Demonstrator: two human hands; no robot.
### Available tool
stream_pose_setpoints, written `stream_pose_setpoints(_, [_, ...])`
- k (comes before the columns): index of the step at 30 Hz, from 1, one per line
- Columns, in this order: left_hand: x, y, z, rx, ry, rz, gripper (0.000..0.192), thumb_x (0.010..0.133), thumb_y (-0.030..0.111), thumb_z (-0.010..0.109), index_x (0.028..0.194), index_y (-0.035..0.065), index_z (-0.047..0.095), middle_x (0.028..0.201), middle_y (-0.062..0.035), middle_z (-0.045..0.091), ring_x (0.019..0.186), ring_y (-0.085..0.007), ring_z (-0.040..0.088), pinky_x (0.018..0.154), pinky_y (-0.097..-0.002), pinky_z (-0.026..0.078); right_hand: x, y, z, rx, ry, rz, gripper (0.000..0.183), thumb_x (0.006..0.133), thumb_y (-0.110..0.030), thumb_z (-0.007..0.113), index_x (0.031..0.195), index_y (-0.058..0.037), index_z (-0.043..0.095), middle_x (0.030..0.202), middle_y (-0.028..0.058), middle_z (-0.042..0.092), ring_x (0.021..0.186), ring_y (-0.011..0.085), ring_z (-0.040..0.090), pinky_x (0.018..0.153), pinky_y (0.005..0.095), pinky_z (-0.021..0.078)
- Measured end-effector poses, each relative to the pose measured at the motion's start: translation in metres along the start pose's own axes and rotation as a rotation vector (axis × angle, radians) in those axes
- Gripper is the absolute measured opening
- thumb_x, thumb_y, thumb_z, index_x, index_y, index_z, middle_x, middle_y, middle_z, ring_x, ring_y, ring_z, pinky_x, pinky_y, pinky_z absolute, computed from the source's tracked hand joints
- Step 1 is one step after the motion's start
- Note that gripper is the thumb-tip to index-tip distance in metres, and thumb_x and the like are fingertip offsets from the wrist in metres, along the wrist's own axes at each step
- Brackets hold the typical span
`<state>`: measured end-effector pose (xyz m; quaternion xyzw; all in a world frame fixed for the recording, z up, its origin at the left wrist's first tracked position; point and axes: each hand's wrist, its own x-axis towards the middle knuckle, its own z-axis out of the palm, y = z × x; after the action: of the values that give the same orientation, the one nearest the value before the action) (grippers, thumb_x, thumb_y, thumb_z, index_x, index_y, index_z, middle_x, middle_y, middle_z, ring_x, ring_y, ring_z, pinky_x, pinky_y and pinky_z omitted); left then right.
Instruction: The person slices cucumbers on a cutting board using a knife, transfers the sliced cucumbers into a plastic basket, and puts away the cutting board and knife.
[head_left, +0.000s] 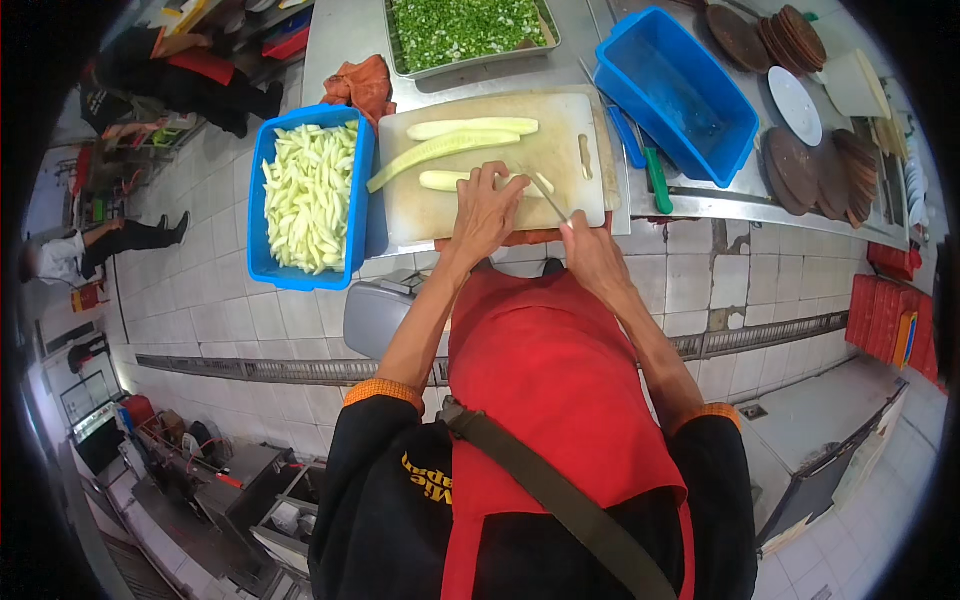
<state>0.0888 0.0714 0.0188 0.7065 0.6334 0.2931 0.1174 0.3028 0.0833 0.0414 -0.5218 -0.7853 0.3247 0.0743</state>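
Observation:
My left hand (489, 206) presses its fingertips on a length of peeled cucumber (442, 180) lying on the white cutting board (409, 214). In my right hand (598, 255) is the handle of a knife, whose blade (553, 201) slants across the cucumber just right of my left fingers. A cut end (546, 182) of cucumber shows beyond the blade. Farther up the board lie two more long pieces, a straight cucumber length (474, 128) and a curved cucumber length (442, 155) overhanging the left edge. Left of the board, a blue bin (360, 202) holds many cut cucumber sticks (309, 199).
A metal tray (480, 63) of chopped green herbs and an orange cloth (364, 86) lie behind the board. To the right are a second blue bin (675, 97), a green-handled knife (658, 180) and several brown round plates (787, 169). Another person (112, 244) stands far left.

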Motion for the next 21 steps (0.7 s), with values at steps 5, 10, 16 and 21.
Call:
stream_pose_setpoints(5, [0.001,-0.005,0.000,0.025,0.012,0.004,0.021,0.092,0.017,0.065,0.113,0.0176,0.066,0.111,-0.0091,0.053,0.095,-0.0279,0.052,0.078,-0.0431,0.036,-0.025,0.025,0.010,-0.013,0.050,-0.048,0.024,0.104,-0.025,0.050,0.101,-0.0015,0.048,0.071,0.0323,0.062,0.072,0.0563,0.061,0.065,0.0635,0.0479])
stream_pose_setpoints(10, [-0.002,0.000,0.000,0.029,0.045,-0.012,0.020,0.091,0.017,0.066,0.111,0.0156,0.067,0.110,-0.0077,0.056,0.094,-0.0278,0.053,0.078,-0.0434,0.036,-0.010,0.004,-0.001,-0.029,0.010,0.000,0.024,0.104,-0.026,0.051,0.106,-0.0026,0.047,0.074,0.0330,0.063,0.074,0.0557,0.060,0.066,0.0638,0.0470])
stream_pose_setpoints(16, [-0.002,-0.010,-0.002,0.010,0.050,0.017,0.022,0.090,0.012,0.065,0.111,0.0141,0.067,0.110,-0.0079,0.057,0.092,-0.0282,0.054,0.078,-0.0436,0.035,-0.024,0.011,0.012,-0.030,-0.077,0.088,0.027,0.104,-0.028,0.048,0.105,-0.0006,0.048,0.076,0.0332,0.064,0.077,0.0557,0.061,0.069,0.0642,0.0472])
stream_pose_setpoints(21, [-0.001,-0.011,-0.004,-0.069,0.077,0.027,0.021,0.089,0.007,0.065,0.109,0.0134,0.066,0.108,-0.0095,0.057,0.088,-0.0286,0.055,0.077,-0.0435,0.038,-0.009,-0.014,-0.001,0.002,-0.092,0.071,0.026,0.105,-0.027,0.048,0.106,-0.0011,0.048,0.077,0.0335,0.064,0.079,0.0568,0.061,0.071,0.0649,0.0469])
